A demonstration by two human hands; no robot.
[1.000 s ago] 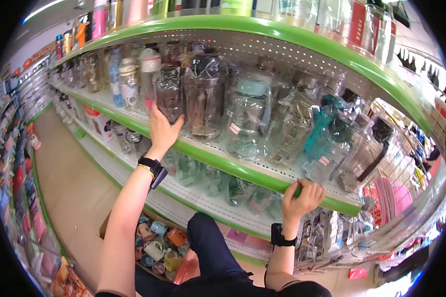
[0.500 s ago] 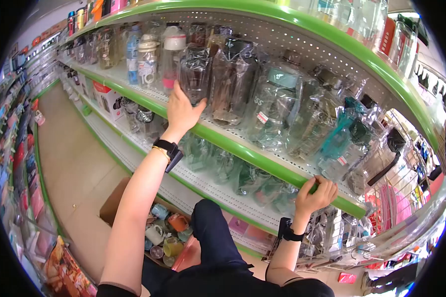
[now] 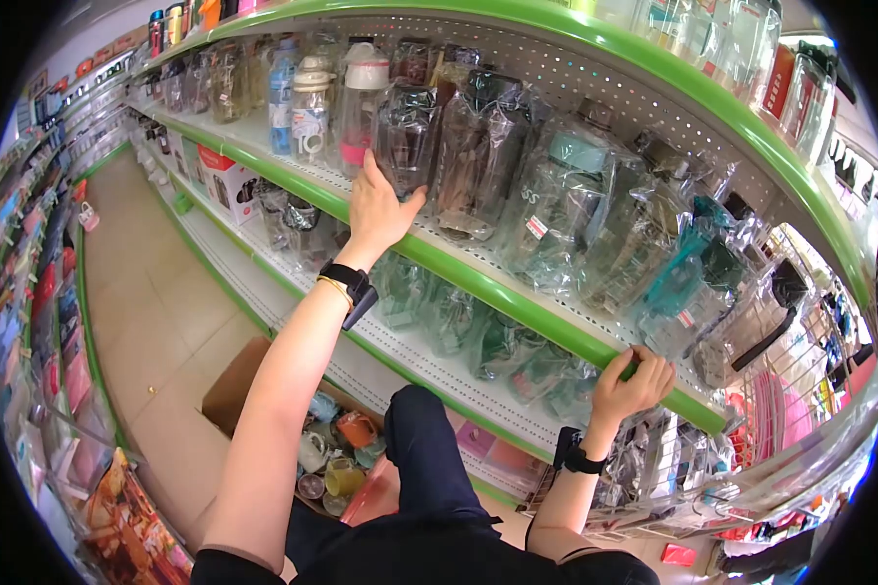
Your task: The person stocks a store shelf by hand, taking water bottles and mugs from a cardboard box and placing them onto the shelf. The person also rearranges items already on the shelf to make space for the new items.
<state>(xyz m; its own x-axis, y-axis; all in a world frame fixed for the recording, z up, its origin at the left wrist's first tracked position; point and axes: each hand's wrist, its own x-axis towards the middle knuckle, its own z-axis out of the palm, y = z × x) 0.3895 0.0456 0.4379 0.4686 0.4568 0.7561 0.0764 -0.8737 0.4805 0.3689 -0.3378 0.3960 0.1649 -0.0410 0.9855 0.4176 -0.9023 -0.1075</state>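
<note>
My left hand [image 3: 384, 208] is at the front of the upper shelf, its fingers and thumb spread at the lower part of a dark, plastic-wrapped water bottle [image 3: 407, 136]. Its fingertips appear to touch the wrap; it is not closed around the bottle. Just left of it stand a clear bottle with a white lid and pink base [image 3: 364, 93] and a white-lidded bottle [image 3: 310, 112]. A taller wrapped bottle [image 3: 478, 156] stands to the right. My right hand [image 3: 634, 380] has its fingers curled over the green shelf edge [image 3: 546, 317].
A lower shelf [image 3: 361, 366] holds wrapped greenish items. On the floor, a cardboard box [image 3: 232, 390] contains cups, beside my knee. A wire basket [image 3: 751, 439] borders the shelf's right end. An aisle [image 3: 146, 292] runs along the left.
The view has shifted slightly, so the shelf and both hands appear a little further right. My left hand stays by the dark bottle and my right hand stays on the shelf edge.
</note>
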